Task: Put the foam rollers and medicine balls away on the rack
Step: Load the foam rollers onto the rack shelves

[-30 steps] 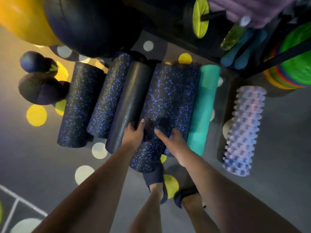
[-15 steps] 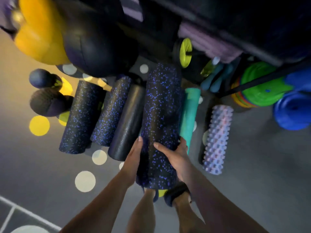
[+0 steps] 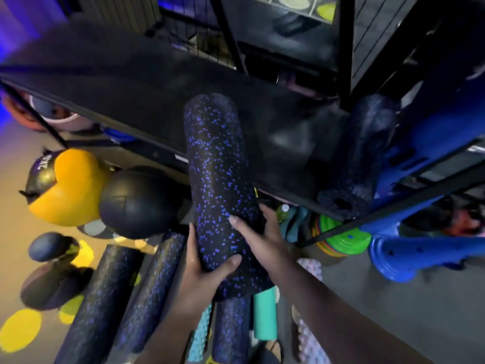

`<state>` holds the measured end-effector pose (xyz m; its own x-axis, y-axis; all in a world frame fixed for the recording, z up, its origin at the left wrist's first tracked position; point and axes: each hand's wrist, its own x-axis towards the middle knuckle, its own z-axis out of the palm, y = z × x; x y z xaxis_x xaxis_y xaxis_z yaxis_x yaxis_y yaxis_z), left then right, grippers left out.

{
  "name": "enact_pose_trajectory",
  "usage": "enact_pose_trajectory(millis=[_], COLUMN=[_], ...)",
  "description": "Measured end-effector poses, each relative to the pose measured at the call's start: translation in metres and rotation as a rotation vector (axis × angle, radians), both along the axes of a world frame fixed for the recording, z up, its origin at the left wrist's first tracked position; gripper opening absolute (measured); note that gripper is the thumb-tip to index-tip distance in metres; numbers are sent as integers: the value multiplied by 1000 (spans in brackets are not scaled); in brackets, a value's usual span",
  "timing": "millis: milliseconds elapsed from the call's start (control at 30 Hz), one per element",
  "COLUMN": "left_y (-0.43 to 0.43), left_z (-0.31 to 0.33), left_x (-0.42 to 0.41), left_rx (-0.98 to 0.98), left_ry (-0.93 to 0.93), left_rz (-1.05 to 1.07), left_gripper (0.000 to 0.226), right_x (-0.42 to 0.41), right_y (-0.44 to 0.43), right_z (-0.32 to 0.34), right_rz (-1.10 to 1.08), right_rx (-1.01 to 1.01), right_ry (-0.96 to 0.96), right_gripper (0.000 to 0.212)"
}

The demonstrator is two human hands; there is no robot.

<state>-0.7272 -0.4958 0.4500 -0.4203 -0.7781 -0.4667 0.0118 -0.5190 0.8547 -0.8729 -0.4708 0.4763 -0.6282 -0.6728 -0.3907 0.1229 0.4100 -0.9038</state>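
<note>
I hold a black foam roller with blue specks (image 3: 217,179) in both hands, lifted with its far end over the black rack shelf (image 3: 136,82). My left hand (image 3: 202,274) grips its near end from the left and below; my right hand (image 3: 259,237) clasps it from the right. One dark speckled roller (image 3: 359,158) lies on the shelf at the right. On the floor lie more speckled rollers (image 3: 105,298), a teal roller (image 3: 265,316) and a pale knobbly roller (image 3: 309,334). A black medicine ball (image 3: 136,203) and a yellow one (image 3: 70,187) sit left.
Smaller dark balls (image 3: 49,245) rest on the spotted floor at the far left. Under the shelf are green discs (image 3: 341,240) and blue plastic pieces (image 3: 420,248). Black rack uprights (image 3: 346,48) rise behind the shelf.
Both hands have raised the speckled roller off the floor row up to shelf height. My view has tilted up from the floor to the rack.
</note>
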Motion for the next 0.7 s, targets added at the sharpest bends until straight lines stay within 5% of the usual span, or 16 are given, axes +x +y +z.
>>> enact_pose_trajectory(millis=[167,267,367,433,533,700], left_y=[-38,-54,-61,-70,-86,-101], left_z=[8,5,-8,-20,-18,-9], left_x=[-73,-122,-166,-198,-252,-319], left_rx=[-112,-185,-221,-243,-348,-532], left_ry=[-25,-105,-227,-272,-383,-582], left_rz=[-83,-127,-169,-193,-239,-362], left_gripper=[128,111,144,142,134,141], right_x=[-64,-124,-196,-236,-274,-287], right_y=[-11,-3,15,31,54,68], right_z=[5,14,18,12,-7,-34], right_rz=[-94,16,16,11,240,381], right_rx=[75,200,251,396,652,579], right_ry=[57,271,675,849,837,802], right_gripper=[46,49,48,57,72,68])
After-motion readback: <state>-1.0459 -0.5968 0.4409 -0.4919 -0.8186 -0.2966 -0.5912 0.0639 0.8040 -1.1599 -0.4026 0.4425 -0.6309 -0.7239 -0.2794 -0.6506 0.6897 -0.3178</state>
